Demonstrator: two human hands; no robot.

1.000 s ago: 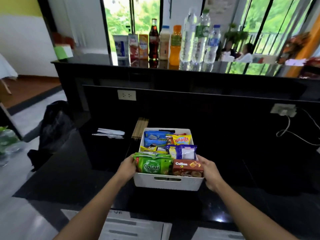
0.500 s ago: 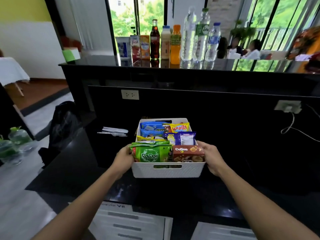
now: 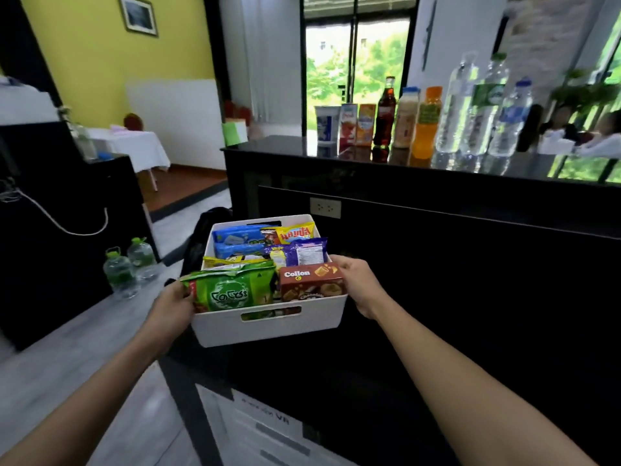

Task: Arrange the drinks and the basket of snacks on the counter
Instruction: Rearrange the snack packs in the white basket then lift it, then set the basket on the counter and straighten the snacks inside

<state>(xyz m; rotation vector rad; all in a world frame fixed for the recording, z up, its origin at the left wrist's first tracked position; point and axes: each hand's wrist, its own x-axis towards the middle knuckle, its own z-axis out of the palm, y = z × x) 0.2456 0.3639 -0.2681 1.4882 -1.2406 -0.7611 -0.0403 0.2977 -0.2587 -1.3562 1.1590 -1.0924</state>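
Observation:
A white basket (image 3: pixel 268 326) packed with snack packets is held in the air in front of me, clear of the lower black desk (image 3: pixel 336 381). My left hand (image 3: pixel 173 306) grips its left side and my right hand (image 3: pixel 361 280) grips its right side. On the raised black counter (image 3: pixel 420 169) at the upper right stands a row of drinks (image 3: pixel 426 122): cartons, a dark cola bottle, a beige bottle, an orange bottle and three clear water bottles. The basket hangs below and to the left of that row.
A wall socket (image 3: pixel 325 207) sits on the counter's dark front panel. Two water jugs (image 3: pixel 129 264) stand on the floor at the left beside a black cabinet (image 3: pixel 67 230). A black bag (image 3: pixel 208 230) lies behind the basket. Papers (image 3: pixel 268 432) lie at the desk's near edge.
Both hands have lifted the basket off the lower desk and carried it up and to the left. My view has swung left, so the drinks now sit at the upper right.

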